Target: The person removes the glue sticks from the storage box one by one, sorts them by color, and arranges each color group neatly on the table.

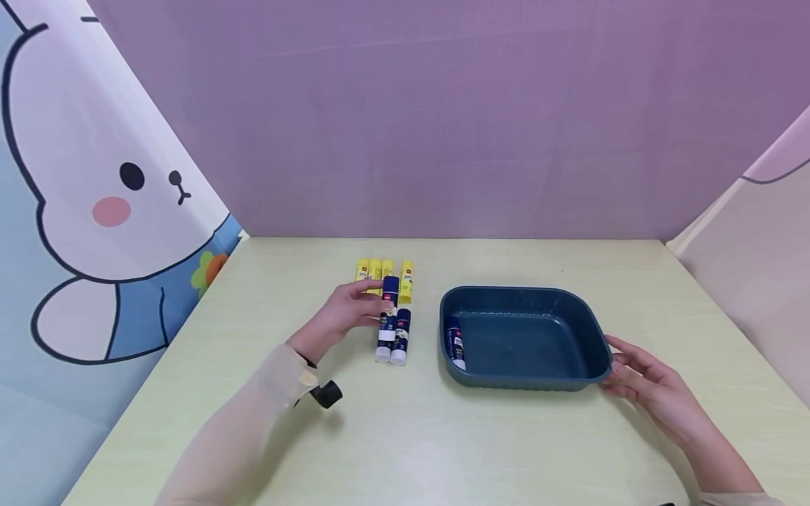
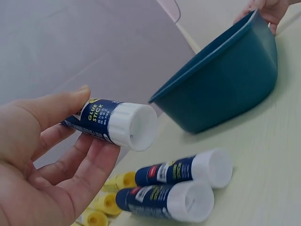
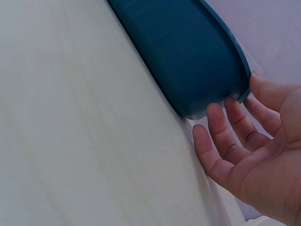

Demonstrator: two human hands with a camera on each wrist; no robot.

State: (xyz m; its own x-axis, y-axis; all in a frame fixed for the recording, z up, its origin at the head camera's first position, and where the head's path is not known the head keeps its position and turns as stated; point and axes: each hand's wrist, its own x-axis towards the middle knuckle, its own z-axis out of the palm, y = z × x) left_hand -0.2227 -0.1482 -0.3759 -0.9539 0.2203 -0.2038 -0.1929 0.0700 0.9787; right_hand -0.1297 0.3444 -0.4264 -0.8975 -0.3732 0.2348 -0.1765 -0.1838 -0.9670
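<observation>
My left hand (image 1: pixel 348 309) pinches a navy glue stick (image 2: pixel 99 117) between thumb and fingers, its white end pointing out. The held stick is raised above two navy glue sticks (image 2: pixel 181 169) lying side by side on the table. Behind these lie several yellow glue sticks (image 1: pixel 406 281), partly hidden by the hand. To the right stands a dark teal tub (image 1: pixel 525 383), with one navy glue stick (image 1: pixel 454 343) inside against its left wall. My right hand (image 1: pixel 654 386) holds the tub's near right corner, thumb at the rim and fingers loosely bent around the corner.
The pale table (image 1: pixel 405 450) runs back to a purple cloth backdrop (image 1: pixel 443 126). A cartoon-printed sheet (image 1: pixel 76 211) hangs along the left side. On the left wrist sits a small black device (image 1: pixel 327 395).
</observation>
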